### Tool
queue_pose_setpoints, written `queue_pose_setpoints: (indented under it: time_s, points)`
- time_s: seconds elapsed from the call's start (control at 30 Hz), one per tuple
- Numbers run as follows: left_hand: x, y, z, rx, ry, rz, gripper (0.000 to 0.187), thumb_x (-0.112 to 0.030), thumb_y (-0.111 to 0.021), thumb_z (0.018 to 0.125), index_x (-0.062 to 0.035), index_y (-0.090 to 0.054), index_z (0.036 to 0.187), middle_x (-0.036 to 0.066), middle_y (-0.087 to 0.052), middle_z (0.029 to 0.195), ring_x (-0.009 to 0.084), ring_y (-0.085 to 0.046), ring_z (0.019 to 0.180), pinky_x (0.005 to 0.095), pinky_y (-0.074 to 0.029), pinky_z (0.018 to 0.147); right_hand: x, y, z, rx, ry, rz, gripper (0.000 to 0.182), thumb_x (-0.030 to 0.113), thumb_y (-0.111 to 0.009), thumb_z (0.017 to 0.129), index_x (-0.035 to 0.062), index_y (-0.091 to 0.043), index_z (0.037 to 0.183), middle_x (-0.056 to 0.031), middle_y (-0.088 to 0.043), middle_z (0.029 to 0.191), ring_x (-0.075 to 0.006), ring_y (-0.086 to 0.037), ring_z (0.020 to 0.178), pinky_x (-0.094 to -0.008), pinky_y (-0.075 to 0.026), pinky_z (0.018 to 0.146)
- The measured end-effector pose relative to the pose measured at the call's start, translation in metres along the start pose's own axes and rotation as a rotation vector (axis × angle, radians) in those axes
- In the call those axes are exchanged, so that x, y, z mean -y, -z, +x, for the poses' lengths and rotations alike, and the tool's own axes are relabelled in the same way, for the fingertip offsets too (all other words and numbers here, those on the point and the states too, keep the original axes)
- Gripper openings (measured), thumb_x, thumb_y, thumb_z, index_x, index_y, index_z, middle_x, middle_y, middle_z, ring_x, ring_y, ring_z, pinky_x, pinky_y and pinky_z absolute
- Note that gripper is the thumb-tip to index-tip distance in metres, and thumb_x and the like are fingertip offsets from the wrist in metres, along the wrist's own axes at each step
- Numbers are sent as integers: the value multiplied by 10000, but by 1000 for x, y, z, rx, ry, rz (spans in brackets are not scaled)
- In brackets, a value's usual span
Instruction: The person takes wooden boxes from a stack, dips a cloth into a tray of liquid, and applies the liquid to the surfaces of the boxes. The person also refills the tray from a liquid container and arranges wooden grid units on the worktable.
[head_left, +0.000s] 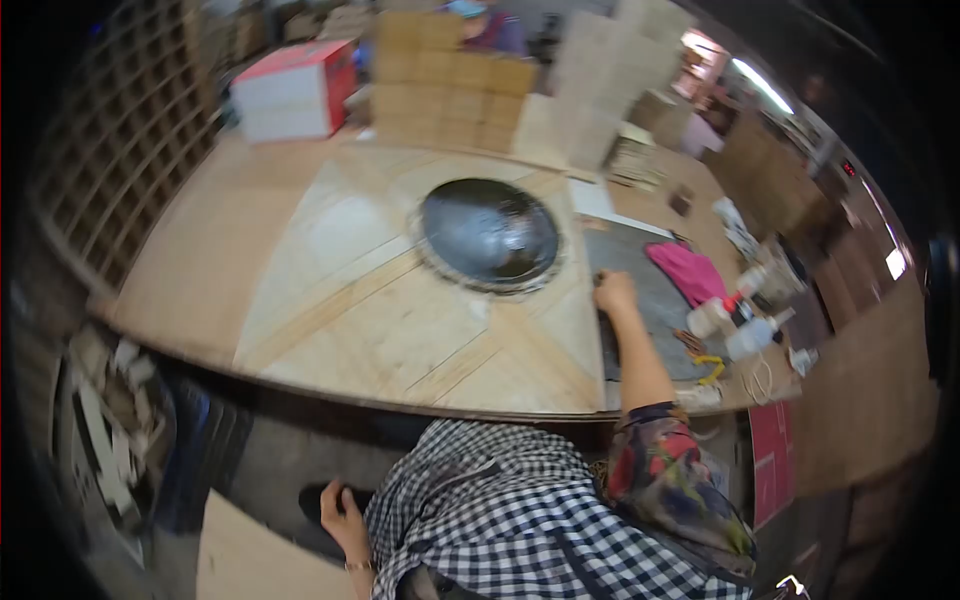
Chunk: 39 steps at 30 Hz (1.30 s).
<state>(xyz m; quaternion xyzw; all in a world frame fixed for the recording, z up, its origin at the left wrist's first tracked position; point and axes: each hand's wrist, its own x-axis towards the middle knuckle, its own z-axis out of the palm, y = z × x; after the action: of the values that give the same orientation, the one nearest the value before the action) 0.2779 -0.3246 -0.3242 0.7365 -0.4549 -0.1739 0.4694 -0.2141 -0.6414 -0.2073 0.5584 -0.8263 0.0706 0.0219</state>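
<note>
My right hand (615, 292) rests at the right edge of a pale wooden panel (365, 295), by a dark grey mat (650, 300). Its fingers are closed, and a small dark thing by the fingertips is too blurred to name. A glossy dark oval piece (488, 232) with a rough pale rim lies on the panel, to the left of that hand. Darker wood strips cross the panel diagonally. Low beside my checked apron, my left hand (345, 520) hangs with its fingers apart and nothing visible in it, near a black object (318, 505).
A pink cloth (685, 273), plastic bottles (750, 338) and a yellow item (711, 370) lie to the right. Stacked wooden blocks (450, 85) and a red-and-white box (292, 92) stand at the back. Scraps fill a container (110, 430) at lower left.
</note>
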Motion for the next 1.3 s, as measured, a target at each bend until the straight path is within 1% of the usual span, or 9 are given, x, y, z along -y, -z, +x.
queue_pose_setpoints:
  time_s: [0.13,0.2,0.43,0.53,0.63,0.77,0.83,0.9,1.3]
  points:
    - [11,-9,-21,-18,102,-75,169,-54,-578,848,24,-625,989,168,-646,959,295,-623,902,353,-479,820,3,-3,-3,17,13,106,237,132,-557,766,12,-691,921,-238,-650,993,-358,-636,964,-409,-498,810]
    - [4,-25,-13,47,143,-123,166,-63,-578,853,18,-628,989,163,-651,939,281,-632,873,342,-485,802,1,-3,-22,-215,179,289,168,113,-593,778,-9,-658,874,-207,-654,863,-341,-639,803,-406,-492,720]
    - [80,-79,-23,217,188,-89,174,-96,-563,884,19,-648,984,121,-676,923,205,-627,830,319,-487,750,-15,31,-144,-380,452,655,107,-12,-642,796,-9,-607,897,-83,-576,828,-149,-568,683,-249,-452,611]
    - [96,-98,-15,331,136,7,198,-124,-546,905,23,-645,994,127,-672,917,205,-617,796,320,-480,714,-78,22,-196,-689,206,642,50,13,-632,842,-15,-602,872,-35,-580,814,-101,-533,642,-232,-427,548]
    - [95,-110,-15,432,174,9,210,-137,-541,912,21,-644,1003,115,-664,912,193,-595,769,314,-465,686,-172,-37,-259,-888,-384,961,56,22,-636,833,-12,-593,844,-6,-566,754,-73,-496,628,-226,-415,564]
    - [92,-129,-7,484,139,15,210,-129,-543,908,29,-639,1007,113,-660,905,190,-590,770,314,-462,691,-239,-163,-349,-581,-909,915,178,134,-630,853,-31,-586,806,-52,-610,736,-140,-545,644,-283,-444,614]
    - [84,-133,-5,516,120,16,211,-127,-546,905,32,-637,1011,120,-661,910,195,-593,776,314,-462,696,-258,-228,-398,-270,-946,421,200,161,-630,830,-37,-629,860,-130,-645,782,-200,-594,667,-334,-466,582]
    - [98,-128,0,512,100,45,213,-132,-542,908,30,-639,1007,128,-661,916,206,-595,775,320,-461,696,-235,-222,-421,-50,-1116,366,221,119,-591,809,-65,-638,923,-195,-659,863,-277,-650,791,-380,-496,663]
    - [111,-115,-11,483,105,57,209,-123,-519,911,20,-645,996,125,-669,931,219,-605,781,325,-462,690,-310,-315,-462,194,-1334,488,268,95,-595,819,-99,-614,1003,-230,-655,849,-368,-661,708,-436,-503,479]
